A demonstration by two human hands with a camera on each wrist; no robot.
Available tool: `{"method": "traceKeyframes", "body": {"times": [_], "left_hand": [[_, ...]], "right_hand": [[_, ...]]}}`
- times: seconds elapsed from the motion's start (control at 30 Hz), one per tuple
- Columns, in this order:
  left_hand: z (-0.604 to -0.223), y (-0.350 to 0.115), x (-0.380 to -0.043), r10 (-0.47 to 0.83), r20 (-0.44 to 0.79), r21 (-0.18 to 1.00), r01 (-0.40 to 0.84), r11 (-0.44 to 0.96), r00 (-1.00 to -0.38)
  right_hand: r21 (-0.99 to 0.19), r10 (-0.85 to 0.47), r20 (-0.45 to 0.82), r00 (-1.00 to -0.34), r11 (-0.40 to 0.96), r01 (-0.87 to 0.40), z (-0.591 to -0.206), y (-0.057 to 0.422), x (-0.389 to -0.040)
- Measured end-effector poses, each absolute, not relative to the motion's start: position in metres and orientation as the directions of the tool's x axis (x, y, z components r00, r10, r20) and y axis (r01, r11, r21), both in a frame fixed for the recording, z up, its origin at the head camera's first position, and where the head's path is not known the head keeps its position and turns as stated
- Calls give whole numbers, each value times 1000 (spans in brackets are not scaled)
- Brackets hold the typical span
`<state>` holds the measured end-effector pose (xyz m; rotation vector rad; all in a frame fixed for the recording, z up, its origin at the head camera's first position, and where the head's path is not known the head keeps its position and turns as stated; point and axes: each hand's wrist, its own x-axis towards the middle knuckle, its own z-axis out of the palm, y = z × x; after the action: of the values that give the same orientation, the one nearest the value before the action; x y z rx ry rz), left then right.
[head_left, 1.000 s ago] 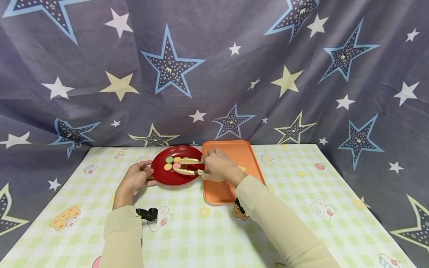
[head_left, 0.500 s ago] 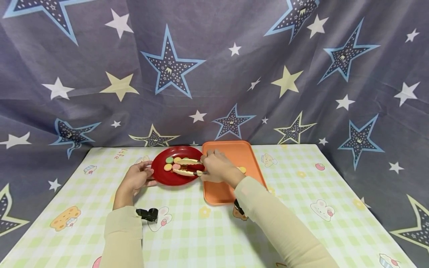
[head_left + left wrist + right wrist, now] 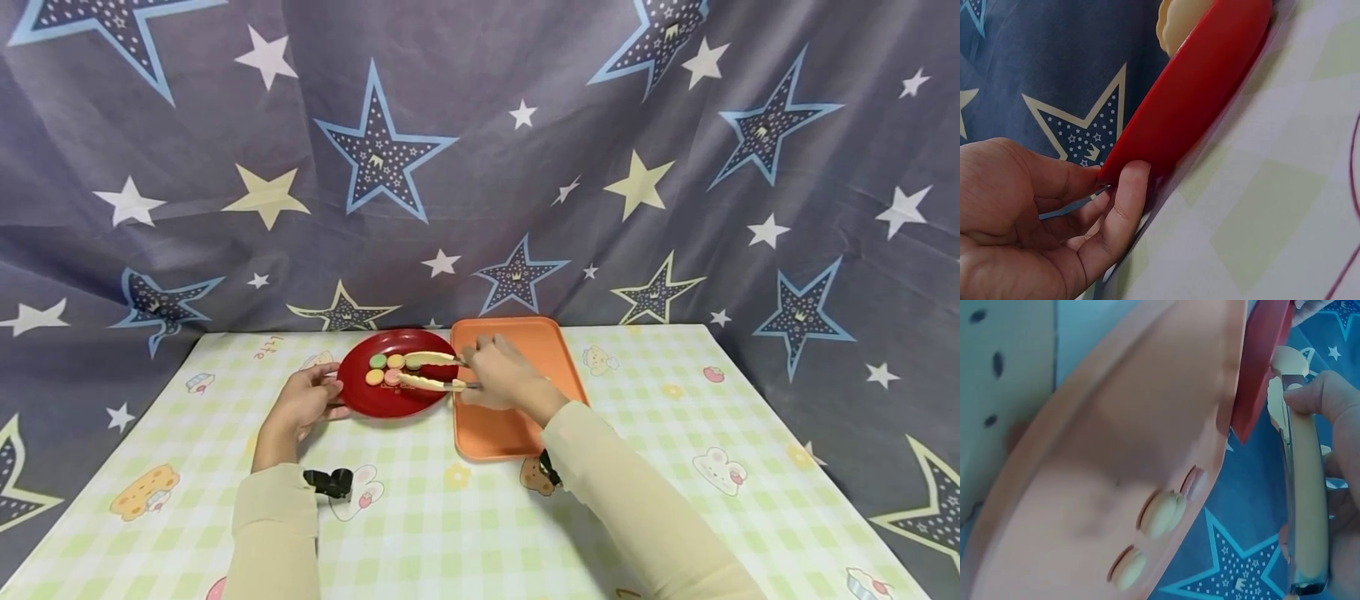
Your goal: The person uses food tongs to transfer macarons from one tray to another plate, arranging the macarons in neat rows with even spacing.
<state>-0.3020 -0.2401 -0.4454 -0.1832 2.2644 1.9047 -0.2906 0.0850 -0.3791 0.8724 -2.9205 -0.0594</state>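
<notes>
My left hand (image 3: pixel 302 398) pinches the left rim of a red plate (image 3: pixel 397 407). In the left wrist view the thumb is at the rim and fingers (image 3: pixel 1130 194) lie against its underside. Several toy macarons sit on the plate, among them a green macaron (image 3: pixel 377 361) and a pink macaron (image 3: pixel 392 377). My right hand (image 3: pixel 498 373) grips tongs (image 3: pixel 431 383) by the handle (image 3: pixel 1310 506). Their cream scalloped tips stand apart over the plate, near the pink macaron and partly over another green one. Nothing is visibly held between the tips.
An orange tray (image 3: pixel 491 446) lies right beside the plate, partly under my right arm. The right wrist view shows cream macarons (image 3: pixel 1159 515) and a pink one (image 3: pixel 1194 483) on it. A checked cloth (image 3: pixel 420 533) covers the table; a star-patterned curtain (image 3: pixel 480 208) hangs behind.
My right hand and the tongs have shifted slightly right, drawing the tips back from the pink macaron. My left hand and the plate hold their place.
</notes>
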Motion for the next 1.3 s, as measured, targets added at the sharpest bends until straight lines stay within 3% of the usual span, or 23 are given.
{"method": "traceKeyframes", "body": {"times": [0.73, 0.93, 1.3], "left_hand": [[-449, -242, -304, 22, -205, 967, -199, 162, -978], [-448, -242, -304, 23, -204, 965, -198, 171, -979], [-447, -241, -303, 22, -210, 964, -203, 172, -978]], "right_hand": [[-53, -516, 223, -827, 841, -539, -369, 149, -267], [-19, -518, 265, -813, 840, -542, -372, 169, -263], [-42, -471, 246, -847, 868, -495, -383, 200, -250]]}}
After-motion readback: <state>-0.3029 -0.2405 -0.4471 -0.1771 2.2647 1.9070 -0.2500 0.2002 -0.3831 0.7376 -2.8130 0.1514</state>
